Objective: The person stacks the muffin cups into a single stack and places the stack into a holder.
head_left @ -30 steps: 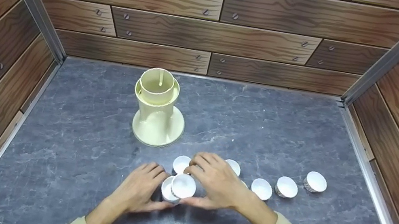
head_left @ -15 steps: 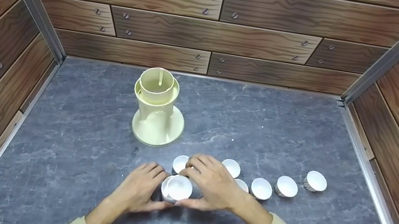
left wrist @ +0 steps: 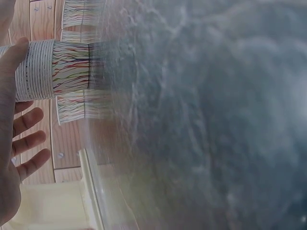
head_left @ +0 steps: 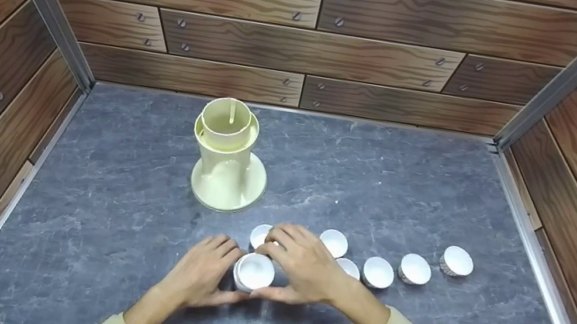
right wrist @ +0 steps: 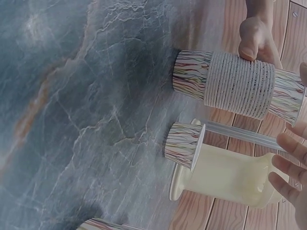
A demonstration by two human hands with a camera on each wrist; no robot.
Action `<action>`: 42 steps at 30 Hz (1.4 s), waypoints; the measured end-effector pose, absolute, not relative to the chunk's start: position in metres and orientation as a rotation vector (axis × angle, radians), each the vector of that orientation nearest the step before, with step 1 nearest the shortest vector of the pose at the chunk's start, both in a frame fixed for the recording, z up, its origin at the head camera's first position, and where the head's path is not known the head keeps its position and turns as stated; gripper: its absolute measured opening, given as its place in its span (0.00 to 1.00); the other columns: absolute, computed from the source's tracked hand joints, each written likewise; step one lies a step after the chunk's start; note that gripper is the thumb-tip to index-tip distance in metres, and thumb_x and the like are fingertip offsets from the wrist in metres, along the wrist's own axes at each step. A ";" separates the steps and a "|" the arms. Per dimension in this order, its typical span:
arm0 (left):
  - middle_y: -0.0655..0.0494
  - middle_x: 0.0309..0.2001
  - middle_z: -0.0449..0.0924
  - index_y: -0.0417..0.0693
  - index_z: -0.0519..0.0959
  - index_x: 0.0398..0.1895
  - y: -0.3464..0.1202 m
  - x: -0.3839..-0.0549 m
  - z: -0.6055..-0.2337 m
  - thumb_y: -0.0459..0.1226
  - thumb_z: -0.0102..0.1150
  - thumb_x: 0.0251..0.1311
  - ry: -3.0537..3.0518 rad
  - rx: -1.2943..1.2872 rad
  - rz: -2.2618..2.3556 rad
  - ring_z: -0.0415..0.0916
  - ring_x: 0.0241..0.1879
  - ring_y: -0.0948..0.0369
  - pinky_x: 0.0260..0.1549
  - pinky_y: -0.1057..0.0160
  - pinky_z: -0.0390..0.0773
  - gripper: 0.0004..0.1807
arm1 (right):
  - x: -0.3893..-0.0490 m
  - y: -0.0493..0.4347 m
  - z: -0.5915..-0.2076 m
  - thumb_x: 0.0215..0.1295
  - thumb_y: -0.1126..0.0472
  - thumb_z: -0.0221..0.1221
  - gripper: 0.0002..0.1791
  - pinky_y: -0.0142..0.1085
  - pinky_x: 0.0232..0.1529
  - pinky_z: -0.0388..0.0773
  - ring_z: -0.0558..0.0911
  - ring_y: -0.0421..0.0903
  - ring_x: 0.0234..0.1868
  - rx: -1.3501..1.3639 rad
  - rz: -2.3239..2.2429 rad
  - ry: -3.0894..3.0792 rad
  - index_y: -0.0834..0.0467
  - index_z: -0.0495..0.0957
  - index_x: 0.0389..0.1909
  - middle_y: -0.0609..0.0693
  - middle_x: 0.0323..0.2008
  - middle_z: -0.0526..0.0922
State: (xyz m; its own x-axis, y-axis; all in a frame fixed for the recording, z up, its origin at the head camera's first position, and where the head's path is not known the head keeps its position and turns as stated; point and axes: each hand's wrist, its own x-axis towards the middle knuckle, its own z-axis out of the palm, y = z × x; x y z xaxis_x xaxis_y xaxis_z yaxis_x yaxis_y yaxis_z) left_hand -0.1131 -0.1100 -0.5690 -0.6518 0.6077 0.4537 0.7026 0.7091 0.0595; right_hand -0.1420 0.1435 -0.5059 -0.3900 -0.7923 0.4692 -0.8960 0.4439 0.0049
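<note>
Both hands meet low at the centre of the grey stone-look tabletop (head_left: 438,188). The left hand (head_left: 200,274) is curled round the near side of a stack of paper cups (head_left: 253,272), thumb against the ribbed band of rims that the right wrist view shows clearly (right wrist: 240,84). The right hand (head_left: 306,266) comes over from the other side, fingers bent round the top cup and thumb below it, so the stack is steadied between the two. It stands upright on the table, just in front of the cream cup dispenser (head_left: 228,160), which is a little further back and apart from it.

As for progress, I'd judge the gathering well under way but not finished. The band of nested rims says a good many cups are already in the stack, and the top one looks seated nearly flush. Loose cups are left, though: one (head_left: 259,235) sits just behind the stack, close to the right hand's fingers, and a curving row runs off to the right, cup (head_left: 334,242), cup (head_left: 349,267) partly hidden behind the wrist, cup (head_left: 378,272), cup (head_left: 415,269) and the far cup (head_left: 456,261), all open side up and apart from each other. The dispenser's tube looks empty from above, so if the stack is meant for it, that step is not yet done
</note>
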 end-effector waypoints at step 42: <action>0.59 0.42 0.82 0.53 0.82 0.51 -0.110 -0.113 -0.569 0.72 0.67 0.51 -2.499 -1.011 -0.311 0.78 0.45 0.59 0.44 0.59 0.81 0.38 | -0.146 0.137 -0.525 0.60 0.22 0.61 0.37 0.39 0.59 0.81 0.81 0.45 0.54 1.430 0.225 -2.397 0.48 0.81 0.54 0.44 0.49 0.83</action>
State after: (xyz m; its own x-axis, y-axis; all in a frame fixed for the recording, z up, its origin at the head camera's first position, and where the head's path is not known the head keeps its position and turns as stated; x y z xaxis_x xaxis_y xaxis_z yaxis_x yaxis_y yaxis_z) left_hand -0.1130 -0.1096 -0.5689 -0.6447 0.6077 0.4637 0.7029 0.7097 0.0472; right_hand -0.1460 0.1370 -0.5246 -0.4359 -0.8221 0.3663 -0.8759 0.4810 0.0372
